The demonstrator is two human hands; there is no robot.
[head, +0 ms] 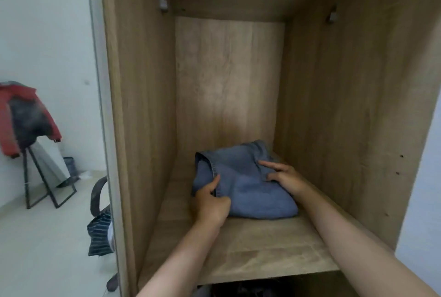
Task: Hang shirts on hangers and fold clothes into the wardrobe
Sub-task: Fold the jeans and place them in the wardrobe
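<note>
Jacket [14,115], red and black, hangs on a stand far left; a striped cloth [99,237] drapes beside the wardrobe [143,81]. On its shelf [250,256] lie folded jeans [248,191]. Your left hand [212,203] pinches their left edge, fingers curled, thumb on top. Your right hand [284,175] rests on their right side, fingers mostly straight.

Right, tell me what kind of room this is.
Probably a bedroom or dressing area at home. Both hands handle folded blue jeans on a shelf of an open wooden wardrobe, and a red jacket drapes over a stand by the white wall.
</note>
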